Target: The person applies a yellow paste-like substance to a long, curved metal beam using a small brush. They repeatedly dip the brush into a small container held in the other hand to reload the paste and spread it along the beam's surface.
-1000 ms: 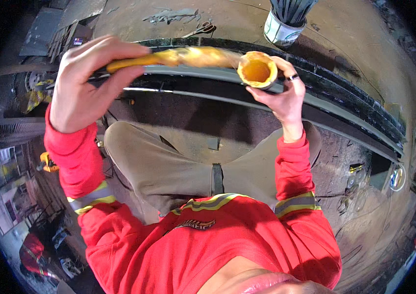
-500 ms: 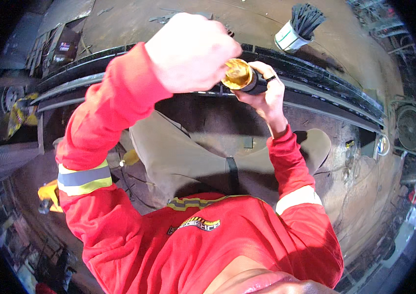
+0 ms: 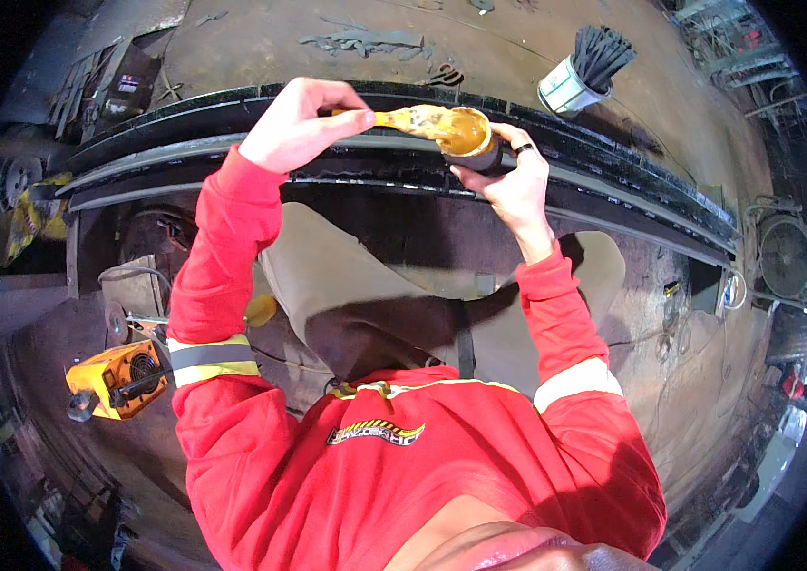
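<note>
My left hand (image 3: 303,122) is closed on the yellow handle of a paste-smeared applicator (image 3: 413,120); whether it is a brush or a spatula, I cannot tell. Its far end, thickly coated in yellowish paste, reaches into the mouth of a small dark can (image 3: 483,156). Glossy yellow-brown paste (image 3: 468,129) shows inside the can. My right hand (image 3: 522,186) wraps round the can from the right, a dark ring on one finger, and tilts its mouth toward my left hand. Both hands are above the long black metal beams.
Long dark beams (image 3: 631,195) cross in front of my knees. Beyond them stand a white bucket (image 3: 565,90) of black rods and a pair of dark-handled scissors (image 3: 446,75). Dark scraps (image 3: 365,41) lie on the brown surface. An orange machine (image 3: 116,381) sits at lower left.
My left hand has drawn back left and lower from over the can, bringing the coated applicator into view. My right hand still holds the can in nearly the same place.
</note>
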Demonstrator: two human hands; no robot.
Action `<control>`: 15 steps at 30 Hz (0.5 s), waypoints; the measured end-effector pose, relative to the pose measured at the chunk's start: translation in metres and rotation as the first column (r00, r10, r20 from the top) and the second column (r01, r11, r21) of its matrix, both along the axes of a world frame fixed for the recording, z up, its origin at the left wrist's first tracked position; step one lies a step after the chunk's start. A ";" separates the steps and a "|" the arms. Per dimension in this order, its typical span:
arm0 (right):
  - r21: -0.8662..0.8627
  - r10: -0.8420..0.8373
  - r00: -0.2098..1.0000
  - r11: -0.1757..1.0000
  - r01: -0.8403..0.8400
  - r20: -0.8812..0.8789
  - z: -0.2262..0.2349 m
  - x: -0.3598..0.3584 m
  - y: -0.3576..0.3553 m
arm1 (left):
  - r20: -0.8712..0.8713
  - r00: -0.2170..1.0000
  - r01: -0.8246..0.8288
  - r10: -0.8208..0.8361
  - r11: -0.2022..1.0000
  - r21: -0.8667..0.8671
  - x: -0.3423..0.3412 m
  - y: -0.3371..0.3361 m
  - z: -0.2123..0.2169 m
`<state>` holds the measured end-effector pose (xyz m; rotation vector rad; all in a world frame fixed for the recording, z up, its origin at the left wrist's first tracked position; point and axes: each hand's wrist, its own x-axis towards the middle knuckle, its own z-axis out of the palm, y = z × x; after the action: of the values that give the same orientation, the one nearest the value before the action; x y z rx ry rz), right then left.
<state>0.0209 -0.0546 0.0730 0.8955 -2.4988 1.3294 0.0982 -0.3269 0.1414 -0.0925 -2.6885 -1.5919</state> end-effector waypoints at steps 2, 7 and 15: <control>-0.039 0.013 1.000 0.999 -0.012 0.013 -0.005 -0.006 0.005 | 0.082 0.994 -0.071 0.069 0.997 0.022 0.003 0.008 0.002; -0.138 0.032 0.996 0.990 -0.021 0.082 -0.009 -0.017 0.000 | 0.003 0.985 -0.174 0.175 0.976 0.133 0.011 0.024 -0.016; -0.134 -0.028 0.963 0.989 0.066 0.268 -0.003 -0.045 0.004 | 0.306 0.942 -0.292 0.141 0.795 0.533 0.005 0.036 -0.018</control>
<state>-0.0240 -0.0504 0.0698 0.6610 -2.5538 1.6866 0.1033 -0.2908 0.1233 0.4427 -2.1176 -2.3701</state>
